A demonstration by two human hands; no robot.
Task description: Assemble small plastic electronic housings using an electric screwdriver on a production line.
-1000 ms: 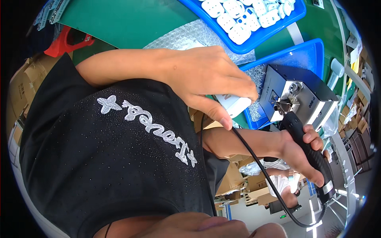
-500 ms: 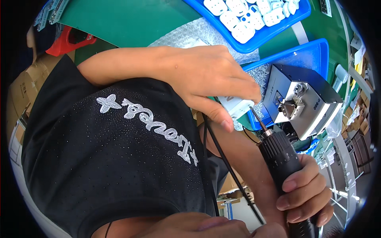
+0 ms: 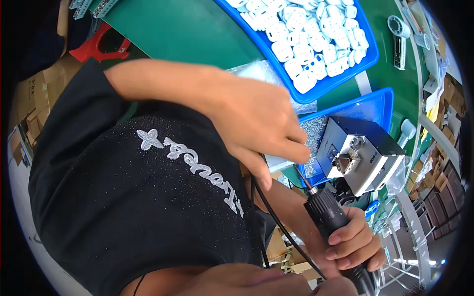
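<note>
My left hand reaches in from the left, thumb and forefinger closed around a white plastic housing. The hand covers most of the housing. My right hand is wrapped around a black electric screwdriver, lower right. The screwdriver's thin bit points up and left, its tip close to the housing beside my left fingers. Whether the tip touches the housing cannot be made out. A black cable runs between my arms.
A blue tray of white plastic parts stands on the green table. Another blue tray holds small screws and a boxy screw feeder. Bubble wrap lies behind my left hand. A red-handled thing is at far left.
The whole view has shifted, so the trays and feeder sit lower and further left. The bit tip, earlier at the housing's end, now appears slightly apart. The housing is more hidden by my fingers.
</note>
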